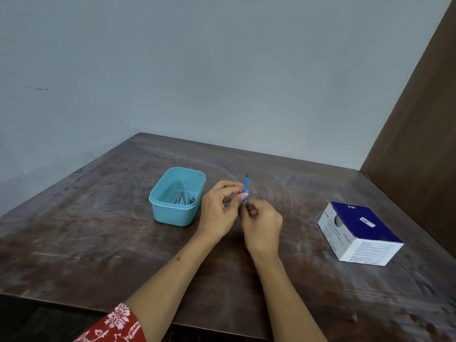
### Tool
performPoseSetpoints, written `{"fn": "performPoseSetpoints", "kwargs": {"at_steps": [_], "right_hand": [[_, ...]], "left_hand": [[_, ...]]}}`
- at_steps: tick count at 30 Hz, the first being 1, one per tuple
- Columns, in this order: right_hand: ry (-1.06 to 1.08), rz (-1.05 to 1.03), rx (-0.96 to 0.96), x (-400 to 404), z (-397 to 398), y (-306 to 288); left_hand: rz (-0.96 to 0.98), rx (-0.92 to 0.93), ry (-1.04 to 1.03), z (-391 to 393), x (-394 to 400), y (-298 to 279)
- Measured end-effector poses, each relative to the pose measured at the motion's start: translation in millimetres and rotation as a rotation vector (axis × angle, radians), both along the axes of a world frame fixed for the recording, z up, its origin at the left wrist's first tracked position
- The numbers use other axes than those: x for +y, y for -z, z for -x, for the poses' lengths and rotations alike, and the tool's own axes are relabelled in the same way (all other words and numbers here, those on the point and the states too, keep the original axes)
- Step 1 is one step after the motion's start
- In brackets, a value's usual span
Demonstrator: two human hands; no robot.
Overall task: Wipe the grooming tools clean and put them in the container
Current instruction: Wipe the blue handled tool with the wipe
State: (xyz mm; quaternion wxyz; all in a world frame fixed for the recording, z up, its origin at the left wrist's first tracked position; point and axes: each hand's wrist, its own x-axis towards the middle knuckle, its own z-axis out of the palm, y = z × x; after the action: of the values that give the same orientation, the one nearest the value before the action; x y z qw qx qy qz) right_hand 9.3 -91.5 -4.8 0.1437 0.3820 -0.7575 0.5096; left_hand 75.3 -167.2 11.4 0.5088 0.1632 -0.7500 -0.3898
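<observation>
The fingers of the left hand (218,208) are curled, and the thumb and forefinger pinch a slim blue-handled grooming tool (246,186) near its lower part, so that it stands almost upright above the table with a small dark tip pointing up. The right hand (262,224) is just below and beside it, its fingers also curled in toward the bottom end of the blue handle; it seems to touch or pinch this end, but I cannot tell for sure, because the fingertips are hidden behind the left thumb. Whether a wipe is between the fingers I cannot tell either. Both hands are held over the middle of the dark wooden table (103,243), whose surface is scratched and worn. Just to the left of the left hand stands a light blue plastic container (158,193), open at the top, and a few small metal grooming tools (183,199) lie on its bottom. Well apart to the right, near the table's right edge, lies a blue and white box of alcohol swabs (362,233), with an opening in its white front side. On the left arm, near the lower edge of the view, is a red sleeve with a white flower pattern (116,324). Behind the table is a pale grey-blue wall (197,70), and on the right a brown panel (419,132).
</observation>
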Motion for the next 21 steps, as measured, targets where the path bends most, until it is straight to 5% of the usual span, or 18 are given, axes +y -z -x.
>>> {"fn": "performPoseSetpoints", "kwargs": {"at_steps": [7,13,21], "right_hand": [[0.027,-0.105,-0.15,-0.3,4.2,5.2],[-0.002,0.046,0.061,0.8,-2.3,-2.1],[0.03,-0.04,-0.078,-0.9,3.7,5.4]], "left_hand": [[-0.008,0.008,0.012,-0.2,0.3,-0.1],[-0.027,0.013,0.009,-0.6,0.5,-0.3],[-0.013,-0.003,0.013,1.3,-0.1,2.4]]}}
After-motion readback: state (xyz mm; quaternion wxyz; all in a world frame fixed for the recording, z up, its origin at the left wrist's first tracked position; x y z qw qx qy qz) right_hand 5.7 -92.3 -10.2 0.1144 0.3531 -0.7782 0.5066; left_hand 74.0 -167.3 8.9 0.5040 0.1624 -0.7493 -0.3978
